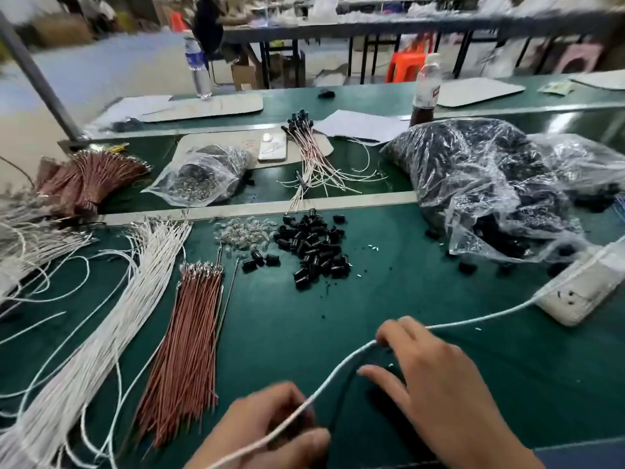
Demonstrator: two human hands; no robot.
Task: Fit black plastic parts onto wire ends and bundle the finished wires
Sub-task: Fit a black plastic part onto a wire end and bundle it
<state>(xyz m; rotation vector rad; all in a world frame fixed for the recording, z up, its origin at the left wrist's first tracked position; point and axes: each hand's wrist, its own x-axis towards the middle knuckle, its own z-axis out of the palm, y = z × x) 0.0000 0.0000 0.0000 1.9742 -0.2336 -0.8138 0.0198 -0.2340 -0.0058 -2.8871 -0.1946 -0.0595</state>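
Left hand [270, 431] pinching white wire [341, 367]; right hand [436, 377] curled over it further up. Wire slanting near-left to far-right. Black parts [313, 247] far ahead, nearer the right hand.

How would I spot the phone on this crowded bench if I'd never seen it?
Start at the big clear bag of black parts on the right and look left, past the finished wires. The phone lies flat on a grey mat, the only smooth, pale, rounded slab among bags and wires.

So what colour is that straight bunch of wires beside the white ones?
Reddish-brown wires, clearest in the head view.
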